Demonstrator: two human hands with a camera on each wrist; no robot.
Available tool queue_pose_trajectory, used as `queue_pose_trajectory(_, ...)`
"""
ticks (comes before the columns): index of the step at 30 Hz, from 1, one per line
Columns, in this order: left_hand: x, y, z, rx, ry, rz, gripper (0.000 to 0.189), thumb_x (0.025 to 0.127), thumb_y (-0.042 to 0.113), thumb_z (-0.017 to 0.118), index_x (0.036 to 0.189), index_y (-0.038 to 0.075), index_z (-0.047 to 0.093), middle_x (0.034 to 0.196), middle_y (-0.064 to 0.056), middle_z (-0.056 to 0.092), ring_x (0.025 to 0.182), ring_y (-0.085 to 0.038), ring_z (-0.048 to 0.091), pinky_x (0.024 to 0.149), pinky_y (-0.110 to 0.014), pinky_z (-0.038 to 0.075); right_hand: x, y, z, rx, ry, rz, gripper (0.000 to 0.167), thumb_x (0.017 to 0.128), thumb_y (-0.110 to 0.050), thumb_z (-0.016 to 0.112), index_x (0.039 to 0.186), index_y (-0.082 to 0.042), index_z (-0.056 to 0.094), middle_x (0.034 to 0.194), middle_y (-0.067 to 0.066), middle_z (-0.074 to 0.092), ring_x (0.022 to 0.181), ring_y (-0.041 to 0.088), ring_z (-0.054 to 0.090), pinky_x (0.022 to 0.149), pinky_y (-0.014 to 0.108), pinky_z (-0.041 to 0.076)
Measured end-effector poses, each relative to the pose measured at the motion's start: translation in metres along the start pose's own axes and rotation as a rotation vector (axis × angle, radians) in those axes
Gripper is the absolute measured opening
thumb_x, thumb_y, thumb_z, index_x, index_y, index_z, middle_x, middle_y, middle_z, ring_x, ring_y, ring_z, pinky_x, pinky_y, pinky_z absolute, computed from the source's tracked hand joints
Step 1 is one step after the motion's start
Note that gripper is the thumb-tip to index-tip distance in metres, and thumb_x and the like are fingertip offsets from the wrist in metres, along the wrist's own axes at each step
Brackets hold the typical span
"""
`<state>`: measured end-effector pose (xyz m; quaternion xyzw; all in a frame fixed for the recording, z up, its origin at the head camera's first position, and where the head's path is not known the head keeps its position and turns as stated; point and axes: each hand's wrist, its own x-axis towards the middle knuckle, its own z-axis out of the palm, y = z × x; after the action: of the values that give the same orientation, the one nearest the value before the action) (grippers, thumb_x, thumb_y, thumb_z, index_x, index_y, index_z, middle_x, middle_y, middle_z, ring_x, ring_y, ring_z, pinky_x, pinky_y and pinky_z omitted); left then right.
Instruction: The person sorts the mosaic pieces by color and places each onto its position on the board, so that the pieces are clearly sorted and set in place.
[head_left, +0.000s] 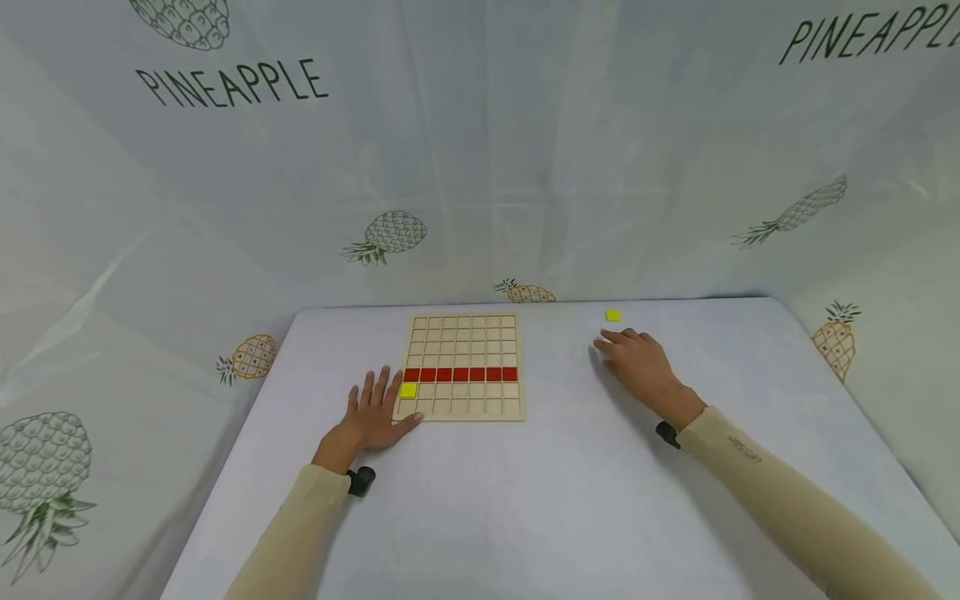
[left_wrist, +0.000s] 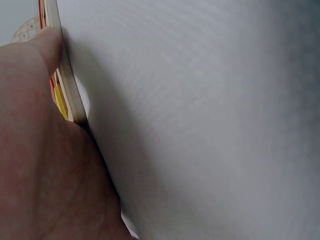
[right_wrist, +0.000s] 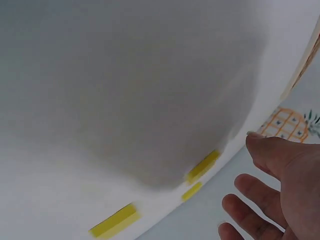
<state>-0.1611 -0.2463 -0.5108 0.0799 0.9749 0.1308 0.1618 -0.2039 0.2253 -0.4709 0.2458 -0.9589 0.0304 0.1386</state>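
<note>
A wooden grid board (head_left: 459,419) lies on the table with a full row of red tiles (head_left: 461,374) across it. Just below that row, at the left end, sits one yellow tile (head_left: 408,390). My left hand (head_left: 371,421) rests spread at the board's left side, thumb at its front edge; in the left wrist view the palm (left_wrist: 30,150) meets the board's corner. To the right, my right hand (head_left: 641,367) hovers over the table, fingers relaxed and holding nothing. A loose yellow tile (head_left: 612,315) lies beyond its fingertips. The right wrist view shows several yellow pieces (right_wrist: 202,166) near that hand.
White cloth covers the table (head_left: 480,508). Behind it rises a hanging cloth (head_left: 480,167) printed with pineapples, right at the table's far edge. Dark wrist straps (head_left: 362,481) sit on both wrists.
</note>
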Motion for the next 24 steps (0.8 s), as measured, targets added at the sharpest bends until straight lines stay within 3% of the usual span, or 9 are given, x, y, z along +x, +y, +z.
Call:
queue_pose_trajectory(8, 0.001, -0.001, 0.000, 0.007, -0.011, -0.002, 0.098, 0.103, 0.057, 0.053, 0.169, 0.003, 0.007, 0.175, -0.026, -0.005, 0.160, -0.050, -0.009, 0.125, -0.069, -0.007, -0.010, 0.021, 0.002, 0.018, -0.042, 0.033, 0.032, 0.089, 0.005, 0.079, 0.120, -0.002, 0.077, 0.128, 0.020, 0.074, 0.110, 0.042, 0.070, 0.085, 0.057, 0.059)
queue_pose_trajectory(15, 0.000, 0.000, 0.000, -0.001, -0.007, 0.004, 0.097, 0.104, 0.056, 0.053, 0.169, 0.001, 0.007, 0.175, -0.027, -0.005, 0.160, -0.051, -0.010, 0.125, -0.070, -0.008, -0.008, 0.022, 0.003, -0.011, -0.091, 0.011, 0.030, 0.089, 0.008, 0.078, 0.116, -0.006, 0.080, 0.117, 0.015, 0.078, 0.104, 0.038, 0.071, 0.083, 0.054, 0.060)
queue_pose_trajectory(24, 0.000, 0.001, -0.001, 0.004, -0.021, -0.008, 0.098, 0.104, 0.060, 0.050, 0.170, 0.004, 0.005, 0.176, -0.025, -0.007, 0.161, -0.049, -0.011, 0.126, -0.067, -0.008, -0.005, 0.019, 0.004, -0.079, -0.084, -0.031, 0.021, 0.087, 0.006, 0.081, 0.101, -0.008, 0.084, 0.098, 0.013, 0.077, 0.090, 0.034, 0.067, 0.076, 0.045, 0.056)
